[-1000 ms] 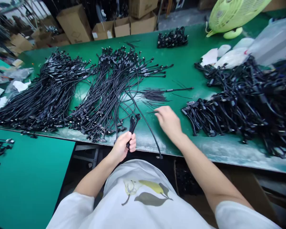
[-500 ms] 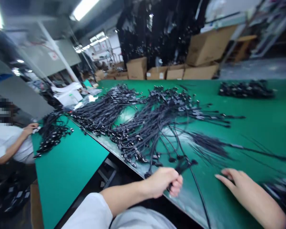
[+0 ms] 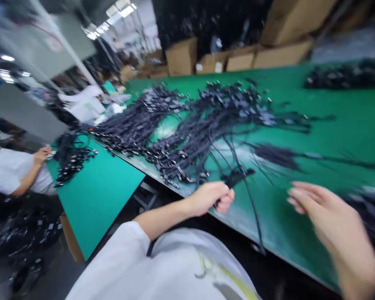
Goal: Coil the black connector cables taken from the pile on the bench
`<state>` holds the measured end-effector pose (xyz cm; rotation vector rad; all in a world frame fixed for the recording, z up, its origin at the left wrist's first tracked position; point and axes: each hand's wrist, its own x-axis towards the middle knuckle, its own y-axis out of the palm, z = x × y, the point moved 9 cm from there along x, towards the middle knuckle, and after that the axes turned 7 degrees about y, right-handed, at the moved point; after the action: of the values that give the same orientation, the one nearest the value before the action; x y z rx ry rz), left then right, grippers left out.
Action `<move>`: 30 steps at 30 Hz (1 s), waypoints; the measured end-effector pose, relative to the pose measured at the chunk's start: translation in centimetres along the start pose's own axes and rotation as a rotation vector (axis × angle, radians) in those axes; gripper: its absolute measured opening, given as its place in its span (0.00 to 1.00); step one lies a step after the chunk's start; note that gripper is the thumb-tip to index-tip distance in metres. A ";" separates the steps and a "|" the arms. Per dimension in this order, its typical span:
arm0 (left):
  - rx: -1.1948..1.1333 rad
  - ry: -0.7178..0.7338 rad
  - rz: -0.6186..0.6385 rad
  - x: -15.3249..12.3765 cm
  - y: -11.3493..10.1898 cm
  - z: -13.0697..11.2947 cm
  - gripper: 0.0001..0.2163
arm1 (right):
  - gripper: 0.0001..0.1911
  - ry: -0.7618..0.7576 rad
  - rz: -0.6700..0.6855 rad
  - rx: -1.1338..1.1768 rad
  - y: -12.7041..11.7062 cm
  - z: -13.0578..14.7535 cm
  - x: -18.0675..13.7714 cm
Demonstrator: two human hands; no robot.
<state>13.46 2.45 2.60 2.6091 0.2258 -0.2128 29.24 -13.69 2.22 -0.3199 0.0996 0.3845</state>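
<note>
My left hand [image 3: 213, 197] is closed in a fist around several black cables [image 3: 237, 177], at the near edge of the green table [image 3: 281, 225]. Their dark ends stick out past the fist, and one cable hangs over the edge. To the right, my right hand [image 3: 318, 208] is above the table, thumb and fingertips drawn together. It is blurred, and whatever may be between the fingertips cannot be made out. A bundle of thin black strands [image 3: 276, 155] lies beyond it. Left of that spreads a large heap of black cables [image 3: 193, 133] with small connectors.
Another dark pile [image 3: 371, 216] lies by my right forearm, and a black bundle [image 3: 346, 77] at the far right. Cardboard boxes [image 3: 181, 56] stand behind the table. At left, a person in a white shirt [image 3: 14, 171] handles cables at a lower green table [image 3: 103, 200].
The view has tilted downward, so the table sits higher. My right hand's fingers have drawn together and the hand has lifted. My left hand keeps its grip on the cables.
</note>
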 end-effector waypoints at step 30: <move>0.331 -0.211 0.160 0.9 -1.1 2.6 0.18 | 0.11 -1.598 0.331 -1.275 13.6 8.5 -13.5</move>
<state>13.86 2.21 -0.35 2.8847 -0.1019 -0.5029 11.83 -3.77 8.46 -1.1557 -1.7474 0.9067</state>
